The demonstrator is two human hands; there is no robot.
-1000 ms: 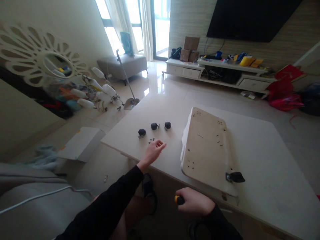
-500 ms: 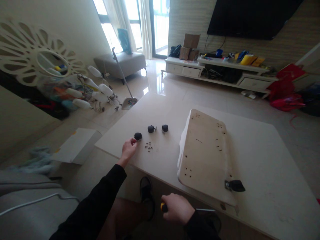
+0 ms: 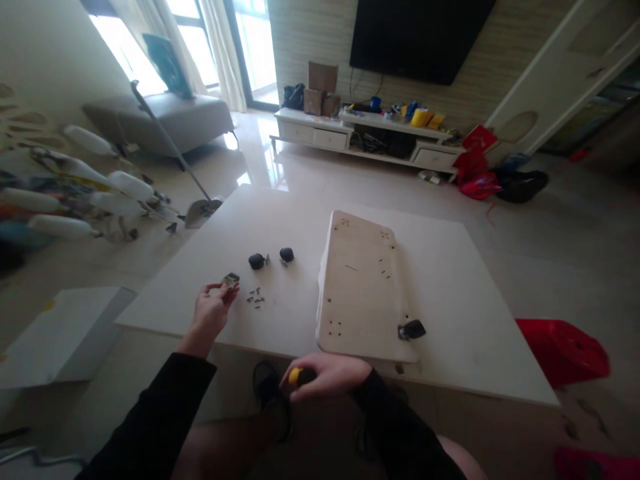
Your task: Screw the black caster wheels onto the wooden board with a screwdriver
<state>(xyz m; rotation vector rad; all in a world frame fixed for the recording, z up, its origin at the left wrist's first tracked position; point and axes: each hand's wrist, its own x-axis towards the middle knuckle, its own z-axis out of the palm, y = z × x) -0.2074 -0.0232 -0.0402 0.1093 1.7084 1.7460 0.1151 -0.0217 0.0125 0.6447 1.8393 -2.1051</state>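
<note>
My left hand (image 3: 213,310) is closed on a caster wheel (image 3: 231,281), its metal mounting plate turned upward, above the left part of the white table (image 3: 200,267). Two more black casters, one at the left (image 3: 257,261) and one at the right (image 3: 287,254), rest beyond a small group of screws (image 3: 257,299). My right hand (image 3: 320,375) grips a screwdriver with a yellow and black handle (image 3: 302,377) by the near table edge. A cream board (image 3: 357,287) lies with holes at its corners, several loose screws and a caster (image 3: 413,329) at its near right corner.
A white box (image 3: 75,333) stands on the floor left of the table. A red plastic stool or bucket (image 3: 563,350) is by the right edge. Further off are a long-handled dustpan (image 3: 200,212), a grey bench (image 3: 155,120) and a TV cabinet (image 3: 315,133).
My left hand has picked the nearest caster up off the table and tilted it. My right hand has risen towards the board's near edge with the screwdriver. The view has swung to the right.
</note>
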